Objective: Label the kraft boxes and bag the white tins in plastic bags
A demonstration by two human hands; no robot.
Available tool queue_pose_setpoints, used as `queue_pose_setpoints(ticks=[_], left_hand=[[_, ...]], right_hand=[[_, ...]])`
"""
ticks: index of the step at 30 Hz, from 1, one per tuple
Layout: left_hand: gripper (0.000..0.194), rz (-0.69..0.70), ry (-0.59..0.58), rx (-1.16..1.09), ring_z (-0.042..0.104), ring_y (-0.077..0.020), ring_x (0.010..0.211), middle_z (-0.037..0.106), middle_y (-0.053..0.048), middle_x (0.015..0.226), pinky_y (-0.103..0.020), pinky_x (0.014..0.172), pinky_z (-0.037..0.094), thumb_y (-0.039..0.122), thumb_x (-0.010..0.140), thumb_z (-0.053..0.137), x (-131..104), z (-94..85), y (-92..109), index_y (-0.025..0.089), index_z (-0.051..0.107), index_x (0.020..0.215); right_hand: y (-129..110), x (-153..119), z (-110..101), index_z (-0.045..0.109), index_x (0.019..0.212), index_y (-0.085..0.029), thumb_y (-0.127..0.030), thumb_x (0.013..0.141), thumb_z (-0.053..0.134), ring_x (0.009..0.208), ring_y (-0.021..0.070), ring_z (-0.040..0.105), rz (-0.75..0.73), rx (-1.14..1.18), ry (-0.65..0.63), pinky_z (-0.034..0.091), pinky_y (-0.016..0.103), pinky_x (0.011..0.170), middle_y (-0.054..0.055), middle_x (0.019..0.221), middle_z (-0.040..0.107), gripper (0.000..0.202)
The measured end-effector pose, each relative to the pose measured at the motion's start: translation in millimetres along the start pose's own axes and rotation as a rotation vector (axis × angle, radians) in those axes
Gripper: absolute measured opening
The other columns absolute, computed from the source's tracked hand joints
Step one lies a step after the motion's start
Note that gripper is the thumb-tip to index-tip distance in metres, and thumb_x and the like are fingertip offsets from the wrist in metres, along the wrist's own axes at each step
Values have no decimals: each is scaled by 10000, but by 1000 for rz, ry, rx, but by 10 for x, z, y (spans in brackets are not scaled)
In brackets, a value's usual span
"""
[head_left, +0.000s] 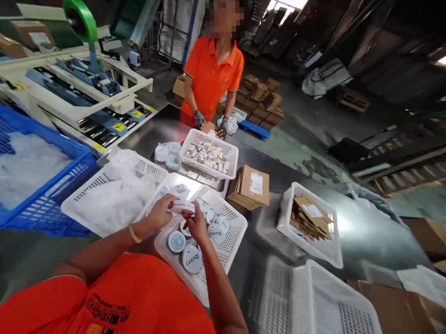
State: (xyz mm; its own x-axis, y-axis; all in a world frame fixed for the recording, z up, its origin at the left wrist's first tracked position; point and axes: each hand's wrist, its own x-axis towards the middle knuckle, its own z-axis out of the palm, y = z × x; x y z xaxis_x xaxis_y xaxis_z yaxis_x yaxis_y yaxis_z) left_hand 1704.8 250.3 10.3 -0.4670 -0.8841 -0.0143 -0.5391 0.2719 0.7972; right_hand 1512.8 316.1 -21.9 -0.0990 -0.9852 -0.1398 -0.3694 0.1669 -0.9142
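Both of my hands grip a flat, round white container [182,206] over a white perforated basket [238,237]. My left hand [161,212] is closed around its left side, while my right hand [196,223] pinches its right edge from below. Inside that basket lie several round, flat containers [192,258] with white or pale blue faces, some printed with dark lettering. My forearms and hands hide part of the basket. Clear plastic bags [113,201] fill another white basket to the left of my left hand.
Across the metal table, a co-worker in an orange shirt [213,64] handles small items with gloved hands. A basket of small bottles [208,158], stacked cardboard mailers [251,185] and more white baskets [308,222] stand around. A blue crate [50,204] and conveyor machine [94,89] are left.
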Motion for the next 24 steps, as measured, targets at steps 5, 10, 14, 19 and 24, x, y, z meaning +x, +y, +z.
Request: queue_pose_setpoints(ticks=[5,10,14,19,24], left_hand=[[712,-57,-32,103,711,-340,1350,750,-117,1531,-523,1237,570,-46,765,575,216,-181,-74,205,821,1384],[579,-35,-33,2,785,-243,1186,829,-86,1353,-372,1109,635,-41,787,644,555,-509,-226,220,885,1244],[192,-273,339,-46,745,-261,1225,815,-101,1280,-399,1113,603,116,961,728,735,-1242,-606,168,874,1074],[149,-505,608,19,583,-368,1376,748,-173,1186,-542,1220,466,193,1023,710,827,-2123,-1126,64,766,976],[174,-399,550,-57,676,-238,1087,738,-88,988,-444,1134,529,19,946,643,814,-2251,-1152,115,709,818]], right_hand=[[-159,198,28,636,1531,-298,-525,988,820,805,297,747,-32,-785,33,486,361,700,134,1091,804,617],[-157,539,-86,715,1470,-290,-393,1027,748,961,325,750,-176,-830,56,503,354,742,113,1052,793,457],[-138,861,170,697,1523,-270,-263,1056,606,1196,326,748,-153,-788,31,589,391,882,161,1456,730,476],[-77,973,821,562,1699,-288,-279,1004,738,1683,499,398,123,-1008,-400,544,654,1176,173,1821,468,717],[-46,851,941,601,1667,-353,-275,998,798,1705,545,346,126,-1046,-420,373,820,1257,171,1847,437,702]])
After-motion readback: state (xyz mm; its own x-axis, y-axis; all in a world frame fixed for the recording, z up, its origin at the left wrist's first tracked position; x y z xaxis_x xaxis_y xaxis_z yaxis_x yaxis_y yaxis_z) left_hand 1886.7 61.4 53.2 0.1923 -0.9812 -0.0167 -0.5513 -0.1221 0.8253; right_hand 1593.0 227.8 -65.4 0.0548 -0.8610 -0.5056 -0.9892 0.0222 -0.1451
